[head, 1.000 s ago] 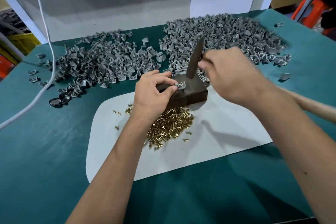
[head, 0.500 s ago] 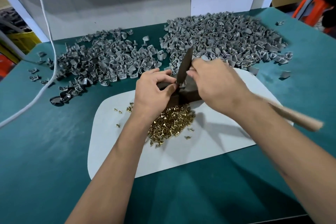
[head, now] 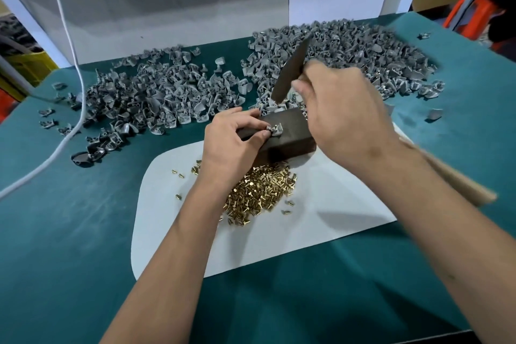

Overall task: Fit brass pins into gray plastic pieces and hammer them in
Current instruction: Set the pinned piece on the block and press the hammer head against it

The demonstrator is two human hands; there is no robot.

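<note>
My left hand (head: 236,142) pinches a small gray plastic piece (head: 275,130) on top of a dark metal block (head: 290,134). My right hand (head: 343,117) grips a hammer close to its dark head (head: 290,70), which is raised above the block; the blurred wooden handle (head: 458,181) trails back to the right. A heap of brass pins (head: 259,193) lies on the white mat (head: 335,218) just in front of the block. Whether a pin sits in the held piece is too small to tell.
Two large heaps of gray plastic pieces (head: 156,95) (head: 363,53) spread across the back of the teal table (head: 55,232). A white cable (head: 69,109) runs down the left side. A gray panel stands behind; a few stray pieces (head: 434,114) lie at right.
The hammer head came down onto the piece on the block half a second ago and has now lifted again. My left hand has kept holding the piece in place.
</note>
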